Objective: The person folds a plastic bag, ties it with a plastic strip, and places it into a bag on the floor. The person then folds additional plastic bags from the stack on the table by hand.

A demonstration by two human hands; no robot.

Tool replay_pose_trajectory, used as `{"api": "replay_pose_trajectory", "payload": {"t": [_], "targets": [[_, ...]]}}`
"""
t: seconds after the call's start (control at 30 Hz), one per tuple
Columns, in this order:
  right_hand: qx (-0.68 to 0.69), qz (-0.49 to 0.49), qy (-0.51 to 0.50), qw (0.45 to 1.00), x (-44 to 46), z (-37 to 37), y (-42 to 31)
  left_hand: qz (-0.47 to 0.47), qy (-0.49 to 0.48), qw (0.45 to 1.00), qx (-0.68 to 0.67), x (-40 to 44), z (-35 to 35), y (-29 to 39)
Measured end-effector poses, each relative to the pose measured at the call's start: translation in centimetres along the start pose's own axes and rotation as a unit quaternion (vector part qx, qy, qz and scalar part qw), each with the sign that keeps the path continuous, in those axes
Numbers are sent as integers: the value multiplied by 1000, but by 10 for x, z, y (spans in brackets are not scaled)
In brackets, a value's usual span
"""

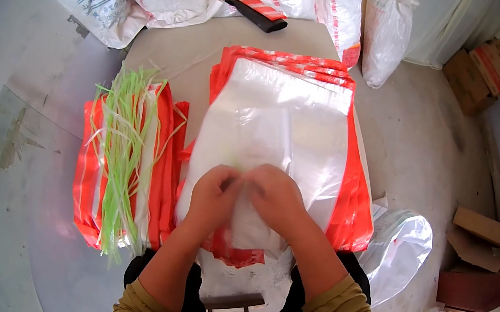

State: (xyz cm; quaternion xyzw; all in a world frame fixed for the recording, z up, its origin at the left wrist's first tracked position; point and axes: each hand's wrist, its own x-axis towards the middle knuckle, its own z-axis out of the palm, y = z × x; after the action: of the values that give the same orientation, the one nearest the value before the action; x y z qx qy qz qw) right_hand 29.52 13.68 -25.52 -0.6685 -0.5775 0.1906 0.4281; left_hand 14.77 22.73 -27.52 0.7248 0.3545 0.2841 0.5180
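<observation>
Two hands, left [214, 195] and right [273, 195], ours: fingers curled, close together, low over the clear plastic sheets [268, 126] at centre; grip, we could not tell. Green strips [121, 147]: nine o'clock, atop red bags [85, 177].

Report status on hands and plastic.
Left hand and right hand close together over clear plastic sheeting, grip blurred. Red plastic beneath. Green strips left, clear of hands.

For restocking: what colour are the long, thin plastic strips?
The strips are mostly light green; best in head view.
</observation>
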Motion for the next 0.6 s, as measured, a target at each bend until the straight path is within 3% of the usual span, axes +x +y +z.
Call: {"api": "replay_pose_trajectory", "payload": {"t": [0.13, 0.2, 0.43, 0.53, 0.6], "targets": [[-47, -62, 34, 996, -2, 5, 2, -25, -23, 999, 11, 1, -4, 8], [-54, -49, 23, 997, -2, 2, 1, -25, -30, 999, -1, 1, -5, 8], [-112, -21, -57, 992, -3, -22, -2, 57, 76, 983, 154, 11, -7, -2], [-173, -144, -23, 974, -8, -21, 13, 97, 116, 969, 196, 12, -5, -2], [-177, -81, 18, 981, -9, -25, 2, 121, 176, 954, 213, 11, 0, 6]]}}
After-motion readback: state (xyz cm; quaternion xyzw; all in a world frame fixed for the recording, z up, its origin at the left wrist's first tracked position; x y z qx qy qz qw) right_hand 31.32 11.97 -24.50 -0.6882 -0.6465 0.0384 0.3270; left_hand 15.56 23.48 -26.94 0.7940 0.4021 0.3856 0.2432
